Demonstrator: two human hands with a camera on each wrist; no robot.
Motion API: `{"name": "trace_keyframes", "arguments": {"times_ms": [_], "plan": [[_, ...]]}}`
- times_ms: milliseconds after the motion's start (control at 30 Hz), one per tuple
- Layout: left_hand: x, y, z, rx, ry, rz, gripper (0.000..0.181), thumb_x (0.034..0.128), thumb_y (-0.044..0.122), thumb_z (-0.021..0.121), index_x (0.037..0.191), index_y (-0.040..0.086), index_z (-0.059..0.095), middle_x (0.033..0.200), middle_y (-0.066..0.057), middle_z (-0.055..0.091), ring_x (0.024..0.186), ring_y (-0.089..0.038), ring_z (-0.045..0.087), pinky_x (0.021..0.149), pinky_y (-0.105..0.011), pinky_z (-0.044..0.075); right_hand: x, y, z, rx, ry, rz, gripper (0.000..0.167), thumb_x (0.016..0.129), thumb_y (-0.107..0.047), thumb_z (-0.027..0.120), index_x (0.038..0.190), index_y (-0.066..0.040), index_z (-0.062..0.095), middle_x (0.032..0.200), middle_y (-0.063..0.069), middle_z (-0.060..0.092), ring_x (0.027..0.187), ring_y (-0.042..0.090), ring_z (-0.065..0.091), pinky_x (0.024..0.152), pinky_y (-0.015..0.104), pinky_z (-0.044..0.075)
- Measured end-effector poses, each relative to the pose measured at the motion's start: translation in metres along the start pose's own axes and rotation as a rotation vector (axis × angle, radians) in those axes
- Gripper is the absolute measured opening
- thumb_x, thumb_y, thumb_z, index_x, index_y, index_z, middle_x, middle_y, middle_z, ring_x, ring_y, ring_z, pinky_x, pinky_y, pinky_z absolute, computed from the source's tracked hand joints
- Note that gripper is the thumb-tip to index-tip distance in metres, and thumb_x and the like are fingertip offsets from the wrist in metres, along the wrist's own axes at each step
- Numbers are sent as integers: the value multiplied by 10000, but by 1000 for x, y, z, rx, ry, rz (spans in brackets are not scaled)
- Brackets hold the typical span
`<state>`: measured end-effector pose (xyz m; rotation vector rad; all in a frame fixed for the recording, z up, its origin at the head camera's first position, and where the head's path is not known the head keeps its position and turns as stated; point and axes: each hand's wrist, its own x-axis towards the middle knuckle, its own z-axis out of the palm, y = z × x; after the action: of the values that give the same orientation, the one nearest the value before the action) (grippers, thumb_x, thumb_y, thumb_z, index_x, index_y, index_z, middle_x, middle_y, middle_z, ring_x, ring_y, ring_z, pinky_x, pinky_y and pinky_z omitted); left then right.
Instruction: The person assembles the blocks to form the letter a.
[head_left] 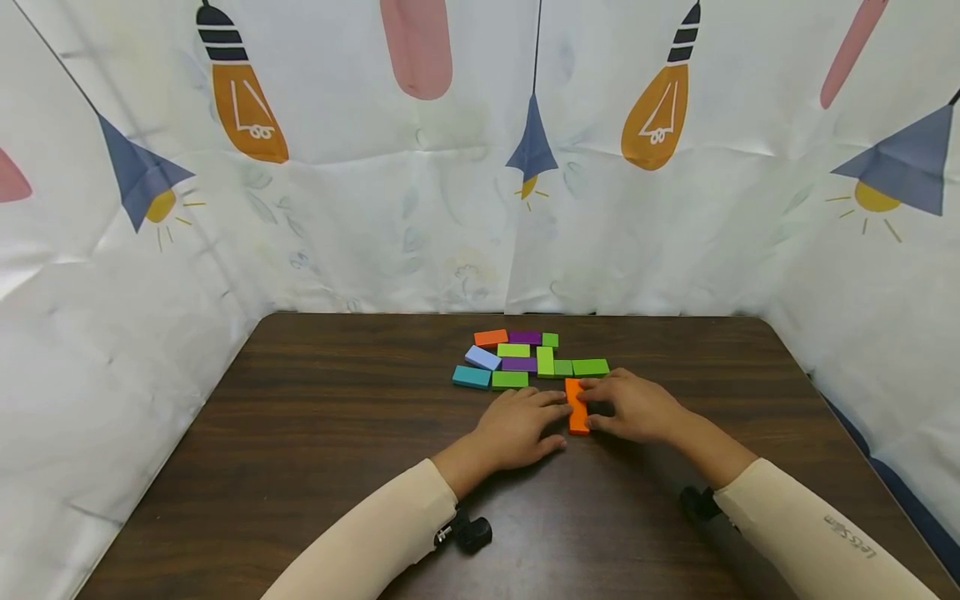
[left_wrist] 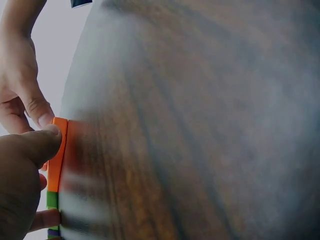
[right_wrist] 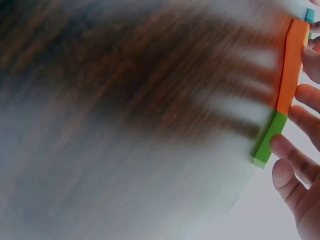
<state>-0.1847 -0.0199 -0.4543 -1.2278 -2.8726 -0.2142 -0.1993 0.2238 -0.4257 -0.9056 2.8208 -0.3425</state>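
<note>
An orange strip [head_left: 576,421] lies lengthwise on the table between the two hands; whether it is one block or two in line, I cannot tell. My left hand [head_left: 521,427] is at its left side, the fingertips by the orange edge and the thumb lower. From the right, my right hand [head_left: 633,406] touches the strip with relaxed fingers, its thumb near the close end. In the right wrist view the orange strip [right_wrist: 292,70] meets a green block [right_wrist: 270,140]. In the left wrist view a thumb from each hand is close to the orange strip [left_wrist: 56,170].
Beyond the hands, several blocks lie flat in a cluster: a teal block [head_left: 471,377], a light blue block [head_left: 482,357], a purple block [head_left: 519,364], a green block [head_left: 590,367] and another orange block [head_left: 491,338]. A patterned curtain [head_left: 465,233] hangs behind the brown table [head_left: 300,467].
</note>
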Motion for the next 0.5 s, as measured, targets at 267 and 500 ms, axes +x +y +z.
{"name": "trace_keyframes", "arguments": {"times_ms": [267, 500], "plan": [[0, 0, -3, -24, -27, -23, 569, 1000, 511, 615, 1498, 242, 557, 1551, -1, 478, 1363, -245, 495, 1108, -470, 408, 5, -5, 0, -15, 8, -39, 473, 949, -364, 736, 1362, -140, 688, 1460, 42, 580, 1268, 348, 538, 981, 592, 484], [4, -1, -4, -6, -40, -44, 547, 996, 492, 634, 1473, 227, 587, 1560, 3, 467, 1372, -246, 499, 1094, -473, 428, 10, -7, 2, -50, 54, -72, 473, 931, -352, 759, 1352, -145, 698, 1390, 29, 635, 1231, 347, 553, 998, 618, 442]]}}
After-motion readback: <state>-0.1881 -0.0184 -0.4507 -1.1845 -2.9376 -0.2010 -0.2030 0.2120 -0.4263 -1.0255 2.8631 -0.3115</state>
